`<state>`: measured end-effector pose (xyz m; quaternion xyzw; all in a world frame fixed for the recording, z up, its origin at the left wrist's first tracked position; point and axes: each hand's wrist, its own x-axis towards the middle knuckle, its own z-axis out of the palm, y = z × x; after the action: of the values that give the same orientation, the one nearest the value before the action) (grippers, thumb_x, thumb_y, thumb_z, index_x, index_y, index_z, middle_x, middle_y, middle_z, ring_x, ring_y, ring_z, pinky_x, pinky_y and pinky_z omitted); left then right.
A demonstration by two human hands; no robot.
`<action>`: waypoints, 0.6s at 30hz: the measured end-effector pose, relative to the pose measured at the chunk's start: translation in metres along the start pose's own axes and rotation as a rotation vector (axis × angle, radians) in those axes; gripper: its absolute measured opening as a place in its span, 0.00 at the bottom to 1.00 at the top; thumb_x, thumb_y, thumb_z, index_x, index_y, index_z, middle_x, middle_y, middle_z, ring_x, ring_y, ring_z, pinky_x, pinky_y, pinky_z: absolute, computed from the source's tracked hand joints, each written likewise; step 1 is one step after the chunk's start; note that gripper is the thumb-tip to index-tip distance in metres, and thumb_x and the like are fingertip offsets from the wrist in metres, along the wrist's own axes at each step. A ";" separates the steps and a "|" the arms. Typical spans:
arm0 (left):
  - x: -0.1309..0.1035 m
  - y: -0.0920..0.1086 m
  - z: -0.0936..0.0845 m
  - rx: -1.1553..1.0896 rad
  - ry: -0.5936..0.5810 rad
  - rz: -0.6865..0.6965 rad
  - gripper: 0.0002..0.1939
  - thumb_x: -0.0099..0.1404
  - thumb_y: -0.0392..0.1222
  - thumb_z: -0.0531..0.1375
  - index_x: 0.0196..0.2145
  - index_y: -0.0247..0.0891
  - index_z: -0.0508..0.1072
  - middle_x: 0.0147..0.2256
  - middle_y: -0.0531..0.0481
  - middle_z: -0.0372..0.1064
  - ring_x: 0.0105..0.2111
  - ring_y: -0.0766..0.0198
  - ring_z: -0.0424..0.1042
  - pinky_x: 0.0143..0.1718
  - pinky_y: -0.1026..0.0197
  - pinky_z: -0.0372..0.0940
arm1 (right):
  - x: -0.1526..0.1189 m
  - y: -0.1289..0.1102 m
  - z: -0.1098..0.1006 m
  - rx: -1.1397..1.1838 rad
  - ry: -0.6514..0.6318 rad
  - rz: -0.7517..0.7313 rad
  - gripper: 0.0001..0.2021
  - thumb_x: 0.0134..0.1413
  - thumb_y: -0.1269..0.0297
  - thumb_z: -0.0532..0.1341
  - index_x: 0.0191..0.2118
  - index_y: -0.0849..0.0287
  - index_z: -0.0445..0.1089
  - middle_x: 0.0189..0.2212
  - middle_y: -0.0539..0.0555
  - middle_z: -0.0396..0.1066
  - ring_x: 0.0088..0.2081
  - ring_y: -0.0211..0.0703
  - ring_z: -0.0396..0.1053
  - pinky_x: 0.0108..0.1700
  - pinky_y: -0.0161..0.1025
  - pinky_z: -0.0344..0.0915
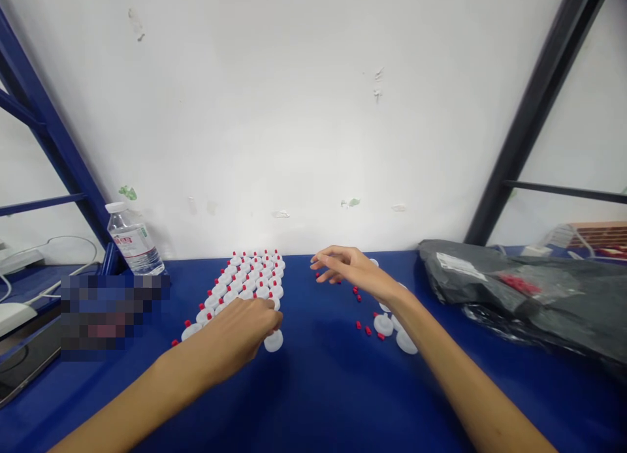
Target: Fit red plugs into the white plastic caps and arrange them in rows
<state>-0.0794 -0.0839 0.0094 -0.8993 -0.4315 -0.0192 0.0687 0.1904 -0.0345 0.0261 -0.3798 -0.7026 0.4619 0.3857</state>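
Rows of round white pieces with red caps (249, 284) lie on the blue table (313, 401), left of the middle. My left hand (245, 329) is over the near end of these rows, fingers closed, beside a white disc (273, 341); what its fingertips hold, if anything, is hidden. My right hand (350, 268) hovers above the table with its fingers apart and nothing visible in them. Loose red caps (368, 331) are scattered below it, and several white discs (383, 325) lie near my right forearm, which partly covers them.
A water bottle (134, 239) stands at the back left by a blue metal frame (59, 133). On the right lies a dark plastic bag (509, 290) with red pieces in or on it, in front of a black post (533, 113). The white wall (313, 113) borders the table's back edge.
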 end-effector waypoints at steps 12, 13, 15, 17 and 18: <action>0.007 0.000 0.001 0.153 -0.126 0.063 0.17 0.55 0.22 0.54 0.34 0.41 0.74 0.37 0.47 0.70 0.30 0.57 0.71 0.28 0.59 0.58 | -0.004 0.004 -0.035 -0.633 0.482 -0.026 0.12 0.64 0.60 0.55 0.40 0.56 0.75 0.39 0.55 0.78 0.42 0.45 0.75 0.45 0.39 0.66; 0.008 0.000 0.001 0.166 -0.129 0.064 0.17 0.54 0.21 0.54 0.33 0.41 0.74 0.36 0.47 0.70 0.30 0.57 0.71 0.28 0.59 0.58 | -0.004 0.009 -0.038 -0.787 0.512 0.002 0.13 0.65 0.60 0.54 0.40 0.56 0.75 0.40 0.55 0.78 0.43 0.46 0.74 0.46 0.39 0.64; 0.009 0.002 0.001 0.198 -0.140 0.064 0.16 0.54 0.21 0.54 0.32 0.40 0.74 0.35 0.47 0.70 0.29 0.57 0.71 0.28 0.59 0.59 | -0.003 0.021 -0.044 -1.023 0.469 0.106 0.14 0.65 0.60 0.53 0.43 0.56 0.75 0.43 0.57 0.77 0.46 0.50 0.73 0.45 0.41 0.64; 0.011 0.007 -0.003 0.219 -0.138 0.059 0.13 0.57 0.23 0.55 0.32 0.39 0.75 0.36 0.46 0.70 0.29 0.57 0.72 0.29 0.58 0.61 | -0.002 0.031 -0.047 -1.134 0.374 0.191 0.14 0.65 0.60 0.54 0.46 0.56 0.75 0.45 0.60 0.76 0.47 0.52 0.72 0.45 0.42 0.63; 0.012 0.010 -0.007 0.221 -0.128 0.055 0.11 0.59 0.26 0.57 0.32 0.38 0.75 0.37 0.45 0.70 0.30 0.56 0.73 0.29 0.57 0.62 | -0.001 0.036 -0.048 -1.153 0.339 0.212 0.14 0.64 0.59 0.55 0.47 0.56 0.75 0.45 0.60 0.76 0.48 0.53 0.72 0.45 0.42 0.63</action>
<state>-0.0637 -0.0819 0.0159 -0.8970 -0.4098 0.0879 0.1402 0.2405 -0.0081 0.0052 -0.6636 -0.7266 -0.0237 0.1764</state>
